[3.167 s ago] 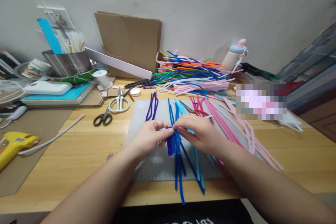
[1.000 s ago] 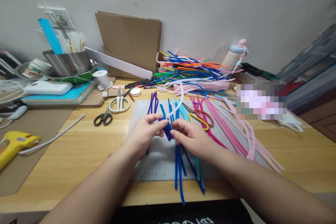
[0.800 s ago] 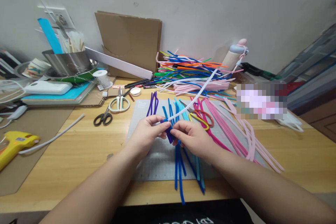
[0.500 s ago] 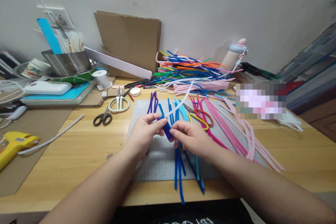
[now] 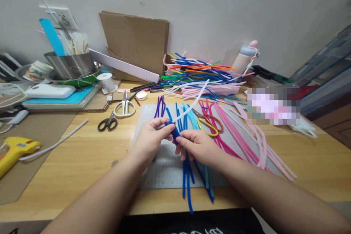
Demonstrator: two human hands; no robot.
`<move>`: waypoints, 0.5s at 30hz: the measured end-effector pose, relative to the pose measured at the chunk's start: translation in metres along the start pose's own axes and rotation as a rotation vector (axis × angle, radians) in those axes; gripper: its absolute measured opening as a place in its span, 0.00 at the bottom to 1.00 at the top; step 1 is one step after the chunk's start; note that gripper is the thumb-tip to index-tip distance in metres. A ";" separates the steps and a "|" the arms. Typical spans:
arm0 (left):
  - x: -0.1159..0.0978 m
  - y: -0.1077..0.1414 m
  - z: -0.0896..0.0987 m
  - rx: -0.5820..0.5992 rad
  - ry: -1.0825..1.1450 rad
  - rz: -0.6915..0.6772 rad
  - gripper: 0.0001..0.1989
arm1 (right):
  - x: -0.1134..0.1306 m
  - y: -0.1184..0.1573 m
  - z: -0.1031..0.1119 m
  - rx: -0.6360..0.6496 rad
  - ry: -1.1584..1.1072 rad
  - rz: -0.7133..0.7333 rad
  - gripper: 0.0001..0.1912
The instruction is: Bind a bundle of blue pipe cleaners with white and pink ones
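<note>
Between my hands is a short bundle of blue and purple pipe cleaners (image 5: 176,135). My left hand (image 5: 153,137) pinches its upper end, with the thumb on top. The fingers of my right hand (image 5: 197,146) close on the lower end. A white pipe cleaner (image 5: 193,105) sticks out of the bundle's top and curves up to the right. Under the hands, loose blue pipe cleaners (image 5: 188,181) lie across a grey cutting mat (image 5: 161,179). Purple pipe cleaners (image 5: 159,106) rest just beyond my left hand.
Red-and-yellow-handled scissors (image 5: 210,126) and pink pipe cleaners (image 5: 237,133) lie to the right. A mixed pile of pipe cleaners (image 5: 203,69) sits at the back. White-handled pliers (image 5: 124,108), black-handled scissors (image 5: 108,123) and a yellow glue gun (image 5: 16,150) are on the left.
The bundle has turned slightly, showing more blue on top. The white pipe cleaner's free tip has swung up and to the right. My right fingers have shifted a little on the lower end.
</note>
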State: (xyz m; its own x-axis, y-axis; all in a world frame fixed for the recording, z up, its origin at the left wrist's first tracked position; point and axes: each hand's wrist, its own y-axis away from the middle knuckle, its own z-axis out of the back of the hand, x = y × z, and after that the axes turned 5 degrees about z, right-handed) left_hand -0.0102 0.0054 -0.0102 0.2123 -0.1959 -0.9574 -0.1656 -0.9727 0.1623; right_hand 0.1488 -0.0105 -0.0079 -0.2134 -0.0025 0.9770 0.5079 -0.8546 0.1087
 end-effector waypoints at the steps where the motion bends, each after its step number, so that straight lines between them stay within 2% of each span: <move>1: 0.000 0.000 0.000 -0.011 -0.004 0.001 0.11 | 0.000 0.000 0.000 -0.001 -0.010 -0.016 0.15; 10: -0.003 0.001 0.000 0.024 0.030 0.065 0.11 | -0.001 0.000 0.002 0.008 0.074 0.017 0.16; 13: -0.005 0.001 -0.001 0.022 -0.021 0.062 0.11 | 0.005 0.005 0.005 -0.053 0.325 0.084 0.17; 15: -0.006 0.002 -0.002 0.027 -0.097 0.049 0.11 | 0.010 0.011 0.008 -0.218 0.588 0.220 0.15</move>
State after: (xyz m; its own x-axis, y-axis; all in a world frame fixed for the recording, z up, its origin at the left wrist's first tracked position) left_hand -0.0096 0.0045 -0.0034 0.1095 -0.2292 -0.9672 -0.2001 -0.9582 0.2045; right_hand 0.1594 -0.0159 0.0044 -0.5750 -0.4194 0.7025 0.4244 -0.8870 -0.1821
